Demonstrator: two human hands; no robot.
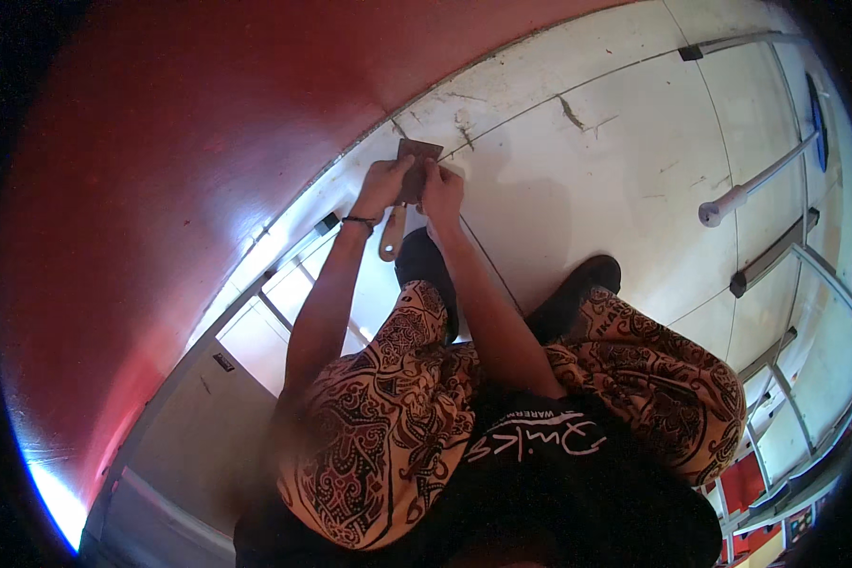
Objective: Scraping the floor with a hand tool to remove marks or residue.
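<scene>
I am crouched over a white tiled floor beside a red wall. Both hands grip a scraper with a wide dark metal blade (418, 150) and a pale wooden handle (391, 237). My left hand (384, 182) holds it from the left and wears a dark band at the wrist. My right hand (441, 189) presses on it from the right. The blade's edge rests at the joint where the floor meets the base of the red wall (208, 161). My knees in patterned trousers (388, 417) and my black shoes (577, 289) are below the hands.
The white floor (615, 142) shows cracks and scuffs near the blade. A ladder (776, 256) with grey rungs lies at the right, and a white pole (748, 189) runs beside it. A white door or panel (208, 417) stands at the lower left.
</scene>
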